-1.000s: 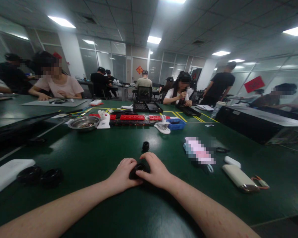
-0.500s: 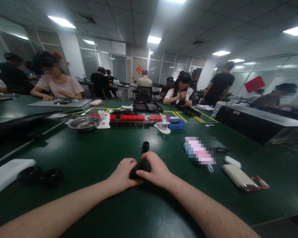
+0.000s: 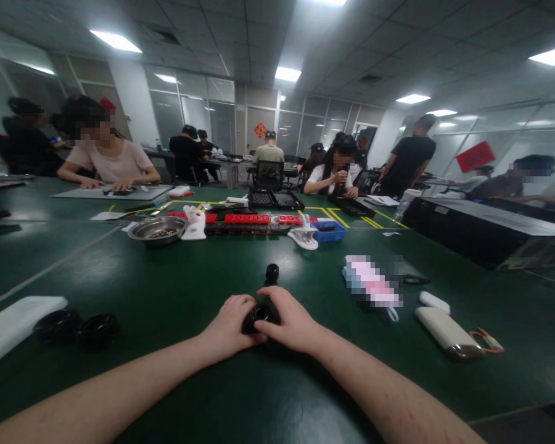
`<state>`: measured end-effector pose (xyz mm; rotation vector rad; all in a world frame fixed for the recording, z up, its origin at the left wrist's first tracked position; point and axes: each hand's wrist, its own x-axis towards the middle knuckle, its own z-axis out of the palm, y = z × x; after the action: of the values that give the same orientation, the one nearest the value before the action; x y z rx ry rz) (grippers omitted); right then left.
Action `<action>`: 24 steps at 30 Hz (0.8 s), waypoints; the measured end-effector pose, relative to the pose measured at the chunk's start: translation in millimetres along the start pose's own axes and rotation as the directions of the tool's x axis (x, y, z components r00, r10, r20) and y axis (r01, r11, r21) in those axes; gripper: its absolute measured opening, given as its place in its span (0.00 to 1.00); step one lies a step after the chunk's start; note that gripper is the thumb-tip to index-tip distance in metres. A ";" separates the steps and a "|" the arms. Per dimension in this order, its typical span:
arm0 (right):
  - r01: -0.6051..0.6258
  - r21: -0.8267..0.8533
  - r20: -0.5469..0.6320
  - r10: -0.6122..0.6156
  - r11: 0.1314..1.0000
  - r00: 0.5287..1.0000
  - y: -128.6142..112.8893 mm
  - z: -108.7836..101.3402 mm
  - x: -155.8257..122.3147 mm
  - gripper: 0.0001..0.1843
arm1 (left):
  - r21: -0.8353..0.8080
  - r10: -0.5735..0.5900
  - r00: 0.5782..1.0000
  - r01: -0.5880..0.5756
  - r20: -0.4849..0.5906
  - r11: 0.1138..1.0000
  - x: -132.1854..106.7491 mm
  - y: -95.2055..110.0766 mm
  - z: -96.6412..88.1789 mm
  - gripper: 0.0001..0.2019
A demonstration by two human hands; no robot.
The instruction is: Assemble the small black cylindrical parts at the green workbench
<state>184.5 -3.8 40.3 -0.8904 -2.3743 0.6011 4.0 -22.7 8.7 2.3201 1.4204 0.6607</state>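
Between my two hands is a round black part with a hole in its middle [image 3: 260, 313], low over or on the green table. My left hand [image 3: 235, 317] closes on its left side, with the thumb in front. My right hand [image 3: 290, 316] curls round its right side, thumb at the near rim. A smaller black cylindrical part [image 3: 272, 272] stands on the table just beyond my fingers. Further left lie two black ring-like parts [image 3: 58, 325] beside a white block [image 3: 16, 320].
A metal bowl with small pieces [image 3: 153, 237], white clamps [image 3: 195, 223], red strips [image 3: 247, 219] and a blue tray [image 3: 329, 232] line the table's middle. On the right lie a power bank [image 3: 446, 330] and a black case [image 3: 481, 228]. People sit around the tables.
The large dark object at the left has mostly gone out of view. My right hand has shifted slightly on the round part, showing more of it. A co-worker's hand at the left has lowered.
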 end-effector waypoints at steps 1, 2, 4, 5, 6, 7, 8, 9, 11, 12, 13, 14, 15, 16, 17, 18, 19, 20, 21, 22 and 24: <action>-0.015 -0.027 -0.018 0.015 1.000 1.000 -0.6 0.9 0.1 0.24 | -0.012 -0.005 1.000 0.005 -0.009 1.000 -0.3 1.2 -0.8 0.21; -0.031 -0.053 -0.035 0.029 0.998 0.999 -1.0 1.5 0.5 0.23 | -0.025 -0.010 1.000 0.010 -0.016 1.000 -0.4 2.3 -1.7 0.21; -0.055 -0.087 -0.066 0.049 0.995 0.997 -1.1 1.9 1.6 0.18 | -0.043 -0.010 1.000 0.009 -0.019 0.999 -0.5 3.6 -2.9 0.20; -0.052 -0.085 -0.070 0.046 0.995 0.996 -0.8 1.5 2.2 0.16 | -0.045 -0.005 1.000 0.005 -0.019 0.999 -0.3 3.8 -3.3 0.19; -0.033 -0.066 -0.059 0.030 0.997 0.998 -0.3 0.8 2.7 0.13 | -0.043 0.000 1.000 -0.001 -0.020 0.999 0.0 3.7 -3.5 0.18; -0.002 -0.031 -0.039 0.001 1.000 0.999 0.4 0.0 3.0 0.12 | -0.039 0.005 1.000 -0.006 -0.020 0.999 0.4 3.4 -3.5 0.18; 0.031 0.015 -0.017 -0.031 0.999 0.999 1.2 -0.9 3.1 0.12 | -0.033 0.008 1.000 -0.009 -0.022 0.999 0.8 3.1 -3.5 0.18; 0.058 0.063 -0.002 -0.058 0.996 0.998 1.9 -1.7 2.9 0.15 | -0.028 0.009 1.000 -0.009 -0.024 1.000 1.2 2.8 -3.6 0.19; 0.055 0.127 -0.002 -0.055 0.990 0.999 2.9 -2.3 2.2 0.21 | -0.026 0.005 1.000 -0.005 -0.023 1.000 1.6 2.9 -3.9 0.18; 0.023 0.132 -0.017 -0.021 0.991 1.000 3.1 -2.1 1.7 0.23 | -0.028 0.003 1.000 -0.004 -0.022 1.000 1.7 3.2 -4.3 0.18; -0.016 0.121 -0.034 0.020 0.993 0.999 3.0 -1.7 1.4 0.24 | -0.030 0.003 1.000 -0.003 -0.020 1.000 1.8 3.8 -4.8 0.17; -0.052 0.095 -0.048 0.057 0.994 0.997 2.6 -1.1 1.3 0.25 | -0.032 0.001 1.000 -0.002 -0.015 0.999 1.8 4.4 -5.3 0.16; -0.077 0.059 -0.056 0.081 0.995 0.995 2.0 -0.7 1.4 0.25 | -0.032 0.001 1.000 -0.001 -0.009 0.999 1.8 4.8 -5.6 0.16; -0.090 0.023 -0.062 0.091 0.996 0.994 1.3 -0.4 1.7 0.24 | -0.033 0.000 1.000 0.000 -0.003 0.999 1.9 5.0 -5.8 0.15; -0.085 -0.004 -0.060 0.085 0.996 0.995 0.4 -0.6 2.1 0.22 | -0.033 0.000 1.000 0.000 0.003 0.999 2.0 4.8 -5.7 0.15; -0.063 -0.011 -0.044 0.062 0.998 0.997 -0.3 -1.1 2.5 0.19 | -0.034 0.002 1.000 -0.002 0.007 0.999 2.1 4.3 -5.4 0.16; -0.029 0.004 -0.013 0.029 1.000 0.999 -0.9 -1.9 2.8 0.17 | -0.035 0.004 1.000 -0.004 0.008 0.999 2.1 3.5 -4.9 0.17; 0.003 0.039 0.024 -0.004 0.999 1.000 -1.3 -3.0 2.9 0.18 | -0.035 0.006 1.000 -0.005 0.007 0.999 2.1 2.6 -4.4 0.18; 0.023 0.080 0.058 -0.027 0.997 0.998 -1.3 -4.0 2.8 0.21 | -0.034 0.007 1.000 -0.007 0.003 0.999 2.1 1.7 -3.9 0.19; 0.027 0.113 0.084 -0.037 0.993 0.996 -1.1 -4.7 2.5 0.26 | -0.033 0.008 1.000 -0.008 0.000 0.999 2.1 1.0 -3.6 0.20; -0.001 0.120 0.084 -0.009 0.993 0.996 -0.1 -5.0 1.6 0.31 | -0.031 0.010 1.000 -0.010 0.000 0.999 2.0 0.9 -3.6 0.19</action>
<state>186.5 -1.7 44.7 -0.8227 -2.3853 0.7852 3.5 -21.2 12.6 2.3050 1.3898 0.6807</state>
